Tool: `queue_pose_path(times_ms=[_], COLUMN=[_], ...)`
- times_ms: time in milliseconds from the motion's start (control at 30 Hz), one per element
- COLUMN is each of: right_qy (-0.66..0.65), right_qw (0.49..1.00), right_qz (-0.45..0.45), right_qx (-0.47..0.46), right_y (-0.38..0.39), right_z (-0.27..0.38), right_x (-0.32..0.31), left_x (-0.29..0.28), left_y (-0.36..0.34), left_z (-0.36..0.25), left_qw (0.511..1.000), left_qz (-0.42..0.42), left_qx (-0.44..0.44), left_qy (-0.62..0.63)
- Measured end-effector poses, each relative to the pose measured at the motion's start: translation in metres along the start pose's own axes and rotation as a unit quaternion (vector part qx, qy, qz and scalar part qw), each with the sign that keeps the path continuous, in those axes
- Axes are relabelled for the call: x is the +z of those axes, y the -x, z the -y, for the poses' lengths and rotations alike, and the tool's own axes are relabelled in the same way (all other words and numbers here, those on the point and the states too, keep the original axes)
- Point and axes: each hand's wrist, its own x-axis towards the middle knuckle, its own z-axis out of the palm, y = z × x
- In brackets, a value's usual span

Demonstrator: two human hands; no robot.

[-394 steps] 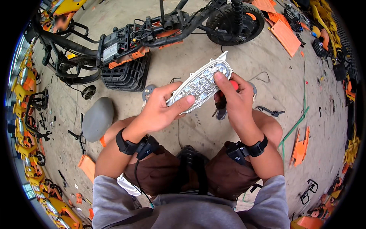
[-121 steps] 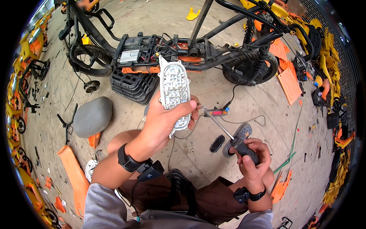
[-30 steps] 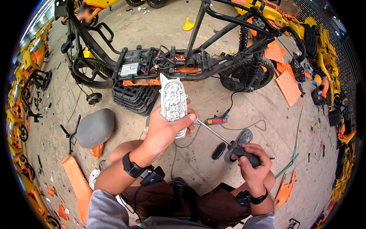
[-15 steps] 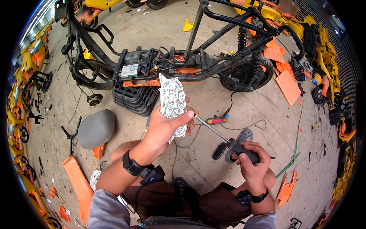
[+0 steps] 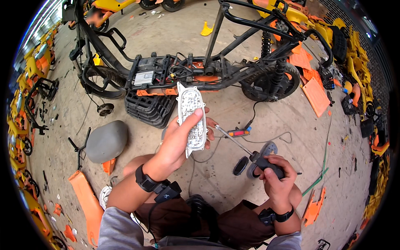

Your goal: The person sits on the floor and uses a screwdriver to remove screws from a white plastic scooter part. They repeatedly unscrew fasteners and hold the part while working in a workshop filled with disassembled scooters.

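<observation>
My left hand [image 5: 177, 139] grips a long oval lamp [image 5: 191, 98] with a clear, faceted lens and a pale rim, its thumb lying across the lens. In my right hand [image 5: 276, 177] is a screwdriver [image 5: 259, 159], held by its dark handle, its metal shaft pointing up and left. The shaft's tip is close to the left fingertips beside the lamp; whether they touch I cannot tell. Beyond the hands stands a stripped scooter frame [image 5: 216, 79] with exposed wiring and a silver box [image 5: 143, 78].
A tail light [image 5: 239, 132] in red and orange lies on the floor on a cable from the frame. A grey seat [image 5: 106, 141] and an orange panel [image 5: 87, 204] are at left. A black crate [image 5: 150, 109] sits under the frame. Orange panels [image 5: 315, 96] lie at right.
My left thumb has moved up onto the lens, and the lamp has shifted slightly right and tilted. The screwdriver stays in my right hand, nearly still.
</observation>
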Motion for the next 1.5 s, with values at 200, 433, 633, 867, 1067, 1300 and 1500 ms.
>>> queue_pose_path(times_ms=[200,433,633,867,1067,1300,1500], right_qy=[-0.095,-0.154,-0.170,-0.156,-0.148,-0.119,-0.107], right_qw=[0.994,0.985,0.984,0.985,0.987,0.991,0.993], right_qz=[-0.015,-0.008,-0.021,-0.058,-0.057,-0.051,-0.046], right_qx=[0.060,0.071,0.055,0.050,0.038,0.025,0.005], right_y=[-0.002,-0.005,-0.005,-0.007,-0.006,-0.008,-0.007], right_z=[-0.008,-0.012,-0.012,-0.008,-0.006,-0.001,-0.003], right_x=[-0.008,-0.010,-0.010,-0.009,-0.010,-0.006,-0.006], left_x=[-0.010,-0.008,-0.004,-0.005,-0.006,-0.006,-0.006], left_y=[-0.005,-0.004,-0.001,0.001,0.002,0.003,0.004], left_z=[0.003,0.006,0.007,0.007,0.009,0.010,0.009], left_qw=[0.993,0.992,0.992,0.989,0.986,0.987,0.985], left_qz=[0.043,0.077,0.102,0.129,0.153,0.147,0.163], left_qx=[-0.036,-0.032,-0.013,-0.027,-0.032,-0.027,-0.030], left_qy=[0.101,0.094,0.078,0.069,0.063,0.062,0.058])
